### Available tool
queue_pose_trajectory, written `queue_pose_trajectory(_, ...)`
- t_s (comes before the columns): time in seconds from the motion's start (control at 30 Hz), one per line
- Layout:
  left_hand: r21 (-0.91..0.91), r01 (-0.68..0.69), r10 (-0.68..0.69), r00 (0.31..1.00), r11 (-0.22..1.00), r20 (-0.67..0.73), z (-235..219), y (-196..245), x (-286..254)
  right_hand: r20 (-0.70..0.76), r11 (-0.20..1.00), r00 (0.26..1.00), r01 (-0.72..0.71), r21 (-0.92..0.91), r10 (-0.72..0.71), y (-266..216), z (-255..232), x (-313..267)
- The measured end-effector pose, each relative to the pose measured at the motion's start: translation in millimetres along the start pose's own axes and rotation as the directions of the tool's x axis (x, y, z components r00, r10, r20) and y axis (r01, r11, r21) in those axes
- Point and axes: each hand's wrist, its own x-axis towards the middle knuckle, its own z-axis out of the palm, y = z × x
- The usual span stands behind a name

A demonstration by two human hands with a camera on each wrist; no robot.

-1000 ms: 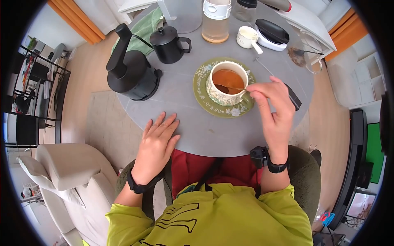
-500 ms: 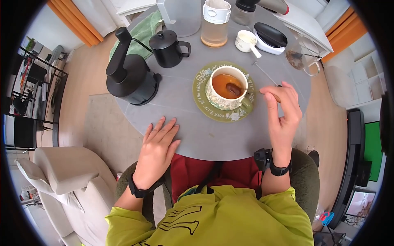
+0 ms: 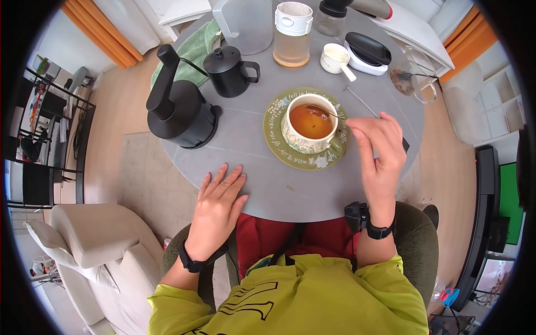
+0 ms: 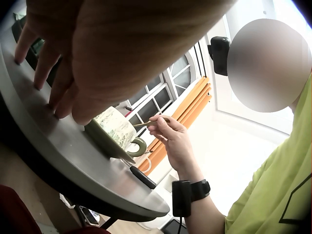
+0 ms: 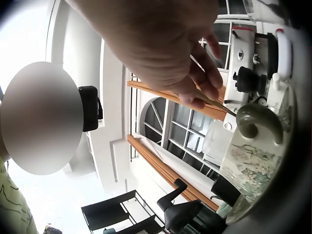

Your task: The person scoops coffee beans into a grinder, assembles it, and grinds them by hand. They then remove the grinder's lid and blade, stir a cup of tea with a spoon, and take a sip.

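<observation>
A patterned cup (image 3: 300, 143) of amber liquid stands on a green saucer (image 3: 272, 137) with white lettering. My right hand (image 3: 381, 148) pinches the thin handle of a spoon (image 5: 214, 103) between thumb and fingers. The spoon slants over the cup's right rim, above its green handle (image 5: 263, 117), and its bowl is hidden in the liquid. My left hand (image 3: 216, 209) rests palm down on the near left edge of the grey table (image 3: 268, 195), fingers spread a little and holding nothing.
A black hand-crank grinder (image 3: 181, 120) and a black gooseneck kettle (image 3: 228, 75) stand at the left. Behind the cup are a white-collared glass jar (image 3: 291, 47) and a small handled jug (image 3: 334, 58). A thin metal rod (image 3: 363, 100) lies right of the saucer, near a clear mug (image 3: 402, 81).
My right hand has swung the spoon around inside the cup; its bowl showed near the surface earlier and is now out of sight. The left hand has stayed on the table edge.
</observation>
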Motion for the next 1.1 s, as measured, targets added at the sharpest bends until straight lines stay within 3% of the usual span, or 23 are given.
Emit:
queue_pose_trajectory(0.17,0.005,0.001,-0.001,1.000,1.000,-0.001,0.6,0.6,0.0,0.002,0.996,0.997,-0.078,0.032,0.078,-3.3,-12.2,-2.6)
queue_pose_trajectory(0.27,0.005,0.003,-0.003,1.000,1.000,-0.003,0.7,0.9,0.4,0.016,0.990,0.997,-0.072,0.120,0.071,-5.7,-9.5,-4.7)
queue_pose_trajectory(0.5,0.016,-0.012,0.012,1.000,1.000,0.003,1.2,0.1,-0.1,0.066,0.990,0.998,-0.029,0.141,0.020,-7.9,3.4,-3.1)
queue_pose_trajectory(0.67,0.013,-0.022,0.022,1.000,1.000,0.007,1.8,-1.3,-0.4,0.027,0.997,0.999,0.042,-0.059,-0.040,-5.9,1.0,0.1)
queue_pose_trajectory(0.8,0.006,-0.015,0.015,1.000,1.000,0.006,1.6,-0.8,-0.8,-0.010,0.997,1.000,0.020,-0.076,-0.021,-7.3,-7.3,1.3)
queue_pose_trajectory(0.97,0.010,-0.011,0.011,1.000,1.000,0.004,1.4,0.0,-0.1,0.041,0.995,0.998,-0.047,0.088,0.044,-16.0,-11.2,1.1)
queue_pose_trajectory(1.1,0.020,-0.008,0.008,1.000,1.000,0.001,1.5,0.6,-0.3,0.080,0.991,0.997,-0.026,0.134,0.016,-15.6,-0.4,-0.6)
